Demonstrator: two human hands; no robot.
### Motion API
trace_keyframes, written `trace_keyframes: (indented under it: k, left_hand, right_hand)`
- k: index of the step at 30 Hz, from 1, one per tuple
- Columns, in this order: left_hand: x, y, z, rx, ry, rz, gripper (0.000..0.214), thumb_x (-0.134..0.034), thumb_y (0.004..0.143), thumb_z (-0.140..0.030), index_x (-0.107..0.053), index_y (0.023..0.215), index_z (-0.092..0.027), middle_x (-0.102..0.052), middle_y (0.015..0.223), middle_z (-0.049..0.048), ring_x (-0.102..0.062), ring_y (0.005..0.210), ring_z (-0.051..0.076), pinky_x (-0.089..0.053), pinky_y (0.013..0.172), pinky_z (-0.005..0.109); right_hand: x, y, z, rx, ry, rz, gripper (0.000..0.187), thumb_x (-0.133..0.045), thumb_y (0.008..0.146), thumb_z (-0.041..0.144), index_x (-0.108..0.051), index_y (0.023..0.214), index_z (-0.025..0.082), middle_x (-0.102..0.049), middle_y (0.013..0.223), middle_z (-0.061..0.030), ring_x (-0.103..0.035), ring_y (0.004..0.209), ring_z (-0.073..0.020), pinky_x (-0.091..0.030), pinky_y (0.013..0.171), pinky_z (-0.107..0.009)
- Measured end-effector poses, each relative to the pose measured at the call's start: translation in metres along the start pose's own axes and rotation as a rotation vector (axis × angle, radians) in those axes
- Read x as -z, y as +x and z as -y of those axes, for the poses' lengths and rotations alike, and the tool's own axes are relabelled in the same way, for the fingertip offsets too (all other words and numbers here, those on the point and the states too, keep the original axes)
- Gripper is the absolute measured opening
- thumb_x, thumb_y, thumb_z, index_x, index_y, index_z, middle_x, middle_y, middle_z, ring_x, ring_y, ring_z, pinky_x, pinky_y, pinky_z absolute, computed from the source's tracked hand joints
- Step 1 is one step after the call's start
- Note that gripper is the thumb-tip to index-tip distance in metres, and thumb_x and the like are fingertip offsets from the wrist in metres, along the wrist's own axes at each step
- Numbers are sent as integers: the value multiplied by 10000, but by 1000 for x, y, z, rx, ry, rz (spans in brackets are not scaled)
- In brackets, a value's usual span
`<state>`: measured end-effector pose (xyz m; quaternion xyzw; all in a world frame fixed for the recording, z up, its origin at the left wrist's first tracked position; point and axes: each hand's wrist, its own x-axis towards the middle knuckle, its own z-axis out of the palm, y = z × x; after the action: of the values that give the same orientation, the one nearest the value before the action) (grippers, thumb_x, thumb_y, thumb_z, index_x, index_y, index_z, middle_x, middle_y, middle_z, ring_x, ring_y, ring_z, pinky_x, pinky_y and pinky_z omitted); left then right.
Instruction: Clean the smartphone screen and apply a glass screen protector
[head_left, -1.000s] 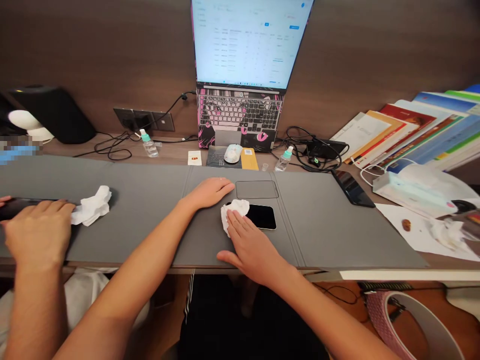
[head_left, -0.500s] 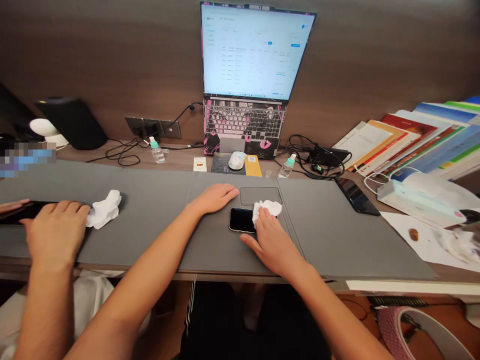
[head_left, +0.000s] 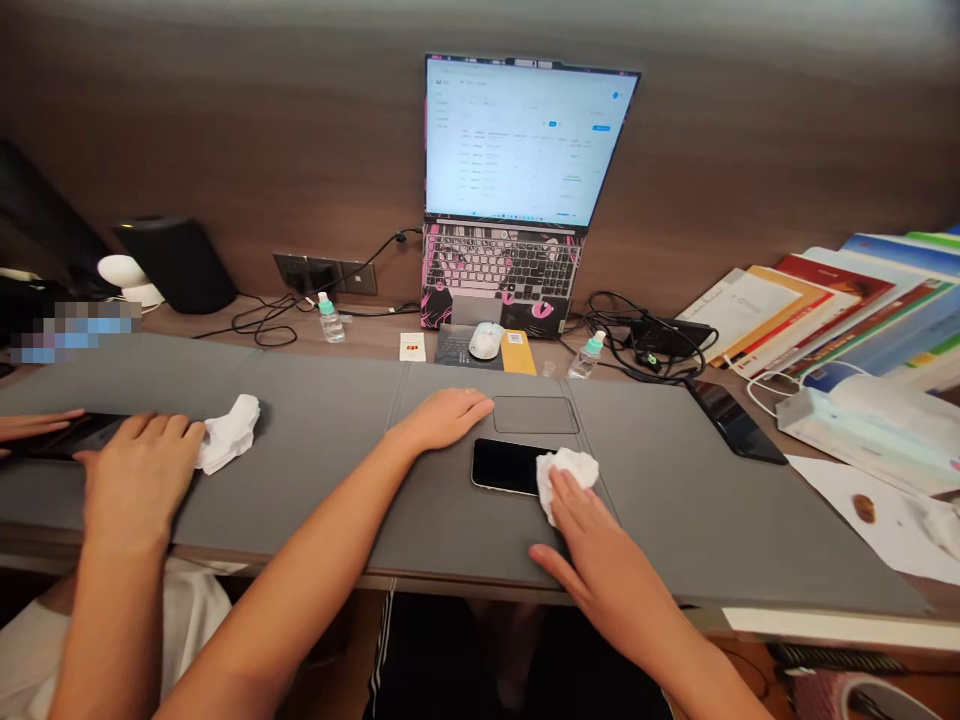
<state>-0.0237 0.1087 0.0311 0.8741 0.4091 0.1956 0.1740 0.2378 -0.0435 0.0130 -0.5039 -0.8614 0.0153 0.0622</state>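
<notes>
A black phone (head_left: 504, 466) lies screen-up on the grey desk mat (head_left: 322, 470) in front of me. My left hand (head_left: 444, 417) rests flat and open on the mat, just beyond the phone's left end. My right hand (head_left: 592, 545) presses a crumpled white tissue (head_left: 568, 472) onto the phone's right end, fingers laid over the tissue. A flat grey pad (head_left: 535, 414) lies just behind the phone.
At the left, another person's hand (head_left: 139, 475) holds a white tissue (head_left: 230, 446) beside a dark device (head_left: 64, 436). Behind the mat stand a laptop (head_left: 517, 190), small bottles (head_left: 330, 318), a mouse (head_left: 486, 340) and cables. A dark phone (head_left: 733, 420) and booklets (head_left: 847, 290) lie right.
My right hand slid the tissue from the phone's left end across to its right end. My left hand stayed put. The view tilted so the desk sits lower in frame.
</notes>
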Motion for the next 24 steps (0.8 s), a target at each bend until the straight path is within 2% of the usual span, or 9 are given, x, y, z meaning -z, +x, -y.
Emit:
trace_keyframes:
  k: [2, 5, 8, 11, 13, 18, 20, 24]
  left_hand:
    - [-1, 1, -1, -5, 2, 3, 474, -269, 1062, -446, -648, 898, -213, -709, 962, 64, -648, 919, 243, -482, 819, 350]
    - [-1, 1, -1, 3, -6, 6, 478, -259, 1063, -445, -653, 923, -214, -712, 974, 62, -651, 930, 241, -482, 840, 353]
    - [0, -1, -1, 12, -11, 2, 493, -217, 1069, -416, -660, 986, -216, -719, 1030, 61, -653, 972, 234, -483, 863, 347]
    - [1, -2, -2, 20, -15, 4, 508, -183, 1071, -390, -661, 1040, -219, -724, 1040, 55, -655, 971, 223, -486, 854, 337]
    - [1, -2, -3, 24, -23, 9, 521, -175, 1070, -398, -664, 1038, -219, -726, 1012, 51, -655, 938, 219, -488, 836, 332]
    - [0, -1, -5, 41, -87, 23, 531, -190, 1066, -430, -669, 1034, -205, -720, 1042, 63, -643, 976, 229, -466, 898, 348]
    - [-1, -1, -3, 50, -105, 35, 526, -198, 1065, -434, -670, 1025, -205, -718, 1028, 62, -641, 970, 230, -462, 904, 350]
    - [-3, -2, 2, 58, -118, 12, 510, -212, 1065, -427, -674, 1030, -215, -718, 1017, 57, -640, 984, 230, -466, 900, 343]
  right_hand:
    - [-1, 5, -3, -70, -16, 6, 785, -359, 1010, 597, -387, 1525, 5, -325, 1597, -258, -312, 1490, -360, -365, 1180, -573]
    - [-2, 36, 14, -98, 1, 11, 850, -358, 995, 637, -422, 1485, -55, -319, 1580, -309, -279, 1486, -411, -340, 1188, -583]
    - [-4, 74, 41, -2, 49, 13, 838, -380, 992, 634, -422, 1493, -36, -320, 1590, -284, -248, 1500, -397, -315, 1204, -570]
    - [-5, 91, 57, 53, 53, 9, 850, -418, 983, 628, -413, 1490, -54, -333, 1581, -291, -276, 1495, -397, -314, 1207, -562]
    - [-6, 84, 60, 100, 57, 1, 836, -458, 978, 607, -412, 1492, -50, -343, 1580, -283, -303, 1491, -387, -331, 1205, -548]
    - [-8, 39, 62, 149, 76, -40, 758, -488, 984, 561, -437, 1494, 1, -368, 1587, -243, -366, 1474, -364, -401, 1169, -542]
    - [-3, 29, 64, 131, 100, -52, 713, -466, 990, 572, -492, 1462, 38, -426, 1566, -226, -410, 1451, -354, -429, 1145, -541]
    - [8, 28, 62, 52, 164, -111, 470, -516, 992, 497, -620, 1301, 158, -602, 1424, -161, -531, 1343, -322, -420, 1127, -559]
